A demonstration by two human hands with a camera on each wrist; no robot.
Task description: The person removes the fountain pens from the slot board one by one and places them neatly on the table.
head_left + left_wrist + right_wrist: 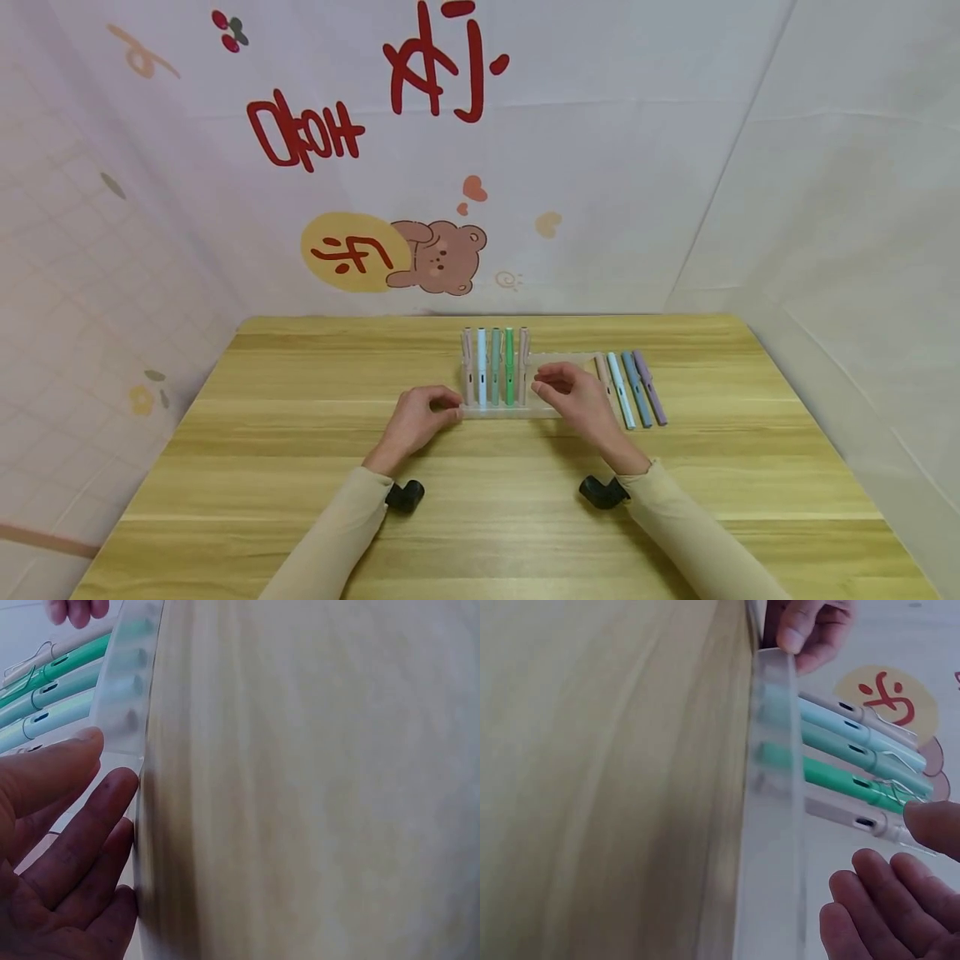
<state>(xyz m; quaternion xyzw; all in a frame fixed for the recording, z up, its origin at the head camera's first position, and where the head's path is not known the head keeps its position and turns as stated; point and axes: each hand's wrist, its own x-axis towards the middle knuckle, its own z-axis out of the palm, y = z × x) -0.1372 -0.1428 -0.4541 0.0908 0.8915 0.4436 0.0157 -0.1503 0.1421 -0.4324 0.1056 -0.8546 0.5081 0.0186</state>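
Observation:
A clear pen stand (551, 412) holds several upright fountain pens: a pinkish-beige pen (469, 367), a pale blue pen (482, 367), a grey-green pen (495, 367), a green pen (509, 367) and another pinkish-beige pen (523, 367). At the stand's left end, my left hand (422, 417) grips the corner between thumb and fingers. My right hand (581, 404) hovers by the last pinkish-beige pen, its fingers loosely bent and nothing held. In the right wrist view, the right thumb (934, 827) is close to that pen's clip; contact cannot be told.
Right of the stand lie a pinkish pen (602, 372), a light blue pen (621, 392), a blue pen (637, 390) and a purple pen (650, 388). A wooden table (495, 517) lies beneath; a printed white cloth (600, 167) hangs behind it.

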